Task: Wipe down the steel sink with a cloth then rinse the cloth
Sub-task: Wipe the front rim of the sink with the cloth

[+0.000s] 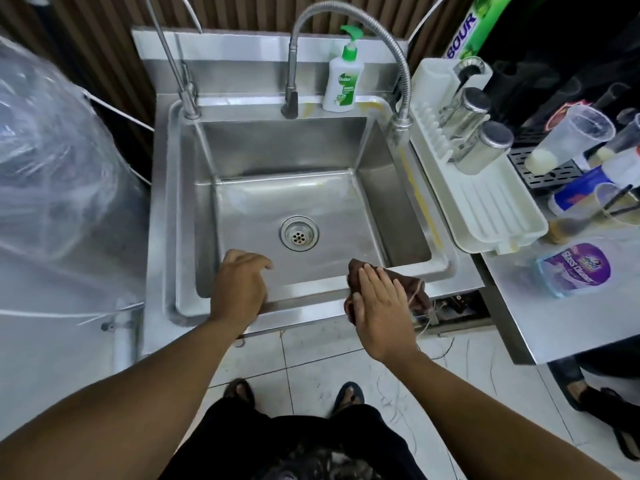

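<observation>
My right hand [377, 306] presses flat, fingers spread, on the brown cloth [412, 289] at the sink [398, 202] rim. My left hand [239, 289] rests empty, loosely curled. The cloth looks soft and limp; I'd bunch its middle.

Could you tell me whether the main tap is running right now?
Off: no water falls from the tap's spout into the sink.

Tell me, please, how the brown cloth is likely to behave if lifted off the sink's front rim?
The cloth would probably sag: it lies crumpled under the flat right hand. It looks thin, so likely light. A loose thread hangs off its right edge and might snag on the sink rim.
</observation>
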`<state>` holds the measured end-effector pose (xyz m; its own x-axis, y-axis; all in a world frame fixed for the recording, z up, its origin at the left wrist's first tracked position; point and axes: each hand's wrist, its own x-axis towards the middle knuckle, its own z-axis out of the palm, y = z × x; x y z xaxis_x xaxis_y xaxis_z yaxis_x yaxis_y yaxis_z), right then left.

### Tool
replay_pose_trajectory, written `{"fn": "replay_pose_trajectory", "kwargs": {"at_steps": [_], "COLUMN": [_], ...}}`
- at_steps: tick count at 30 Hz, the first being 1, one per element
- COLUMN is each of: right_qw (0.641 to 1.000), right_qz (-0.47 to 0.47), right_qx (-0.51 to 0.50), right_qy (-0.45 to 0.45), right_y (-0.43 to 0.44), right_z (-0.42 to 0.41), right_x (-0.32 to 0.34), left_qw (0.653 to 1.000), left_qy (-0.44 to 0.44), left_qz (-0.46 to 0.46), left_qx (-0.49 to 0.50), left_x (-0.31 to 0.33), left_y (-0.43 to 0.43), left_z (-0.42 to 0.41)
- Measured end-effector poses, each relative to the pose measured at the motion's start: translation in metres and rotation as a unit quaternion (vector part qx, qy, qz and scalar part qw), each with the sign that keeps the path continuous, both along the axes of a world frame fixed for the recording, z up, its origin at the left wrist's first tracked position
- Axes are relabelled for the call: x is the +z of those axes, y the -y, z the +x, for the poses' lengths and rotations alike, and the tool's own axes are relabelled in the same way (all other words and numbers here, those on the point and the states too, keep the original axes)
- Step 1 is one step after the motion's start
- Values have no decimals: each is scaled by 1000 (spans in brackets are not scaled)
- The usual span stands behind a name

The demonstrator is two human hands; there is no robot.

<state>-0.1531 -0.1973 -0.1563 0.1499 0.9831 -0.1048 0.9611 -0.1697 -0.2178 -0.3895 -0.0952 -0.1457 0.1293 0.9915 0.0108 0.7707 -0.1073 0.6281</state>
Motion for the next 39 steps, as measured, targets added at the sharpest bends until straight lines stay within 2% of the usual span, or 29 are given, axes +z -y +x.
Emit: {"fn": "replay_pose_trajectory", "kwargs": {"at_steps": [3, 5, 9, 11, 14, 17, 19, 22, 24, 26, 31, 35, 37, 39], "right_qw": [1000, 999, 993, 996, 1000, 995, 999, 990, 976, 970, 997, 998, 999, 999], "right_qz": [10, 20, 7, 7, 0, -24, -14, -12, -31, -19, 14, -15, -22, -24], "right_qx": [-3, -45, -117, -88, 21, 90, 34, -135, -212, -240, -82, 65, 35, -46], "right_qy": [1, 1, 28, 20, -3, -19, -9, 48, 49, 33, 3, -23, -16, 4], "right_y": [-9, -19, -33, -32, -24, -22, -23, -27, -32, -34, -22, -19, -15, -14], "right_z": [8, 4, -20, -42, -70, -48, -10, 42, 40, 8, -102, -91, -51, -2], "right_x": [1, 0, 2, 3, 5, 12, 10, 4, 1, 2, -2, 6, 9, 8], "left_qw": [1000, 1000, 997, 997, 998, 997, 996, 992, 988, 986, 989, 991, 992, 992], "left_qy": [3, 13, -30, -41, -35, -44, -58, -100, -135, -153, -139, -125, -119, -117], "left_qz": [-2, -23, -78, -68, -18, -11, -17, -22, -8, -5, 6, 7, 8, 12], "left_qx": [-4, -4, 4, -19, -53, -59, -61, -75, -77, -60, -57, -40, -44, -45], "left_x": [1, -2, -2, -2, -6, -6, -6, -6, -8, -11, -10, -13, -13, -12], "left_y": [1, -1, -6, -6, -4, -3, -2, 1, 3, 3, 0, 1, 2, 3], "left_z": [-2, -5, -1, 1, 3, 2, 0, -7, -15, -21, -15, -18, -17, -15]}}
